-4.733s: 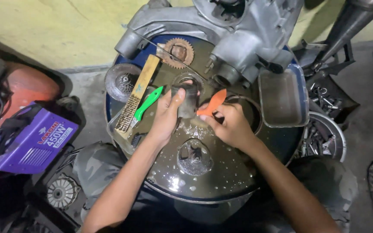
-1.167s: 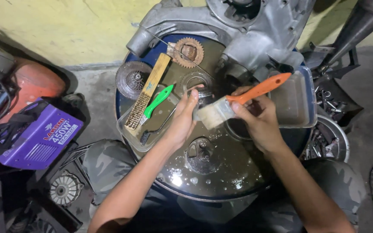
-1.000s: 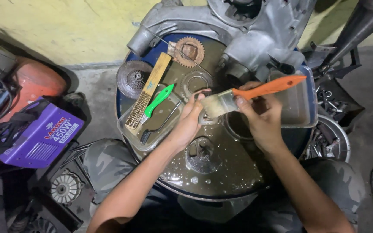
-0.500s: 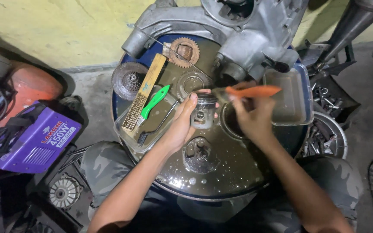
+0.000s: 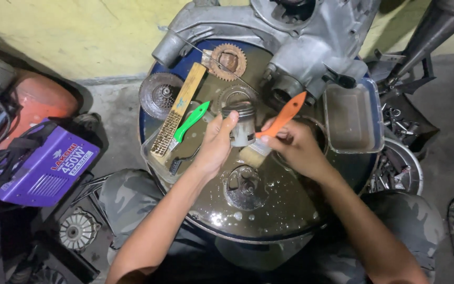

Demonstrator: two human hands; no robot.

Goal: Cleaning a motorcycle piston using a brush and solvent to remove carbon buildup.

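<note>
My left hand [image 5: 215, 146] grips a grey metal piston [image 5: 244, 124] and holds it upright over the wet top of a blue drum [image 5: 248, 210]. My right hand [image 5: 295, 149] holds a paintbrush with an orange handle [image 5: 282, 118]; its pale bristles touch the lower right side of the piston. Both forearms reach in from the bottom of the view.
On the drum lie a wooden wire brush [image 5: 177, 113], a green-handled brush [image 5: 189, 122], a rusty gear [image 5: 229, 61], a clutch part [image 5: 158, 94] and a metal tray of liquid [image 5: 353, 117]. A grey engine casing [image 5: 290, 31] sits at the back. A purple machine box [image 5: 43, 165] stands left.
The right hand dipped the brush toward the tray on the right, then brought it back; its bristles now rest low against the piston. The left hand stayed on the piston.
</note>
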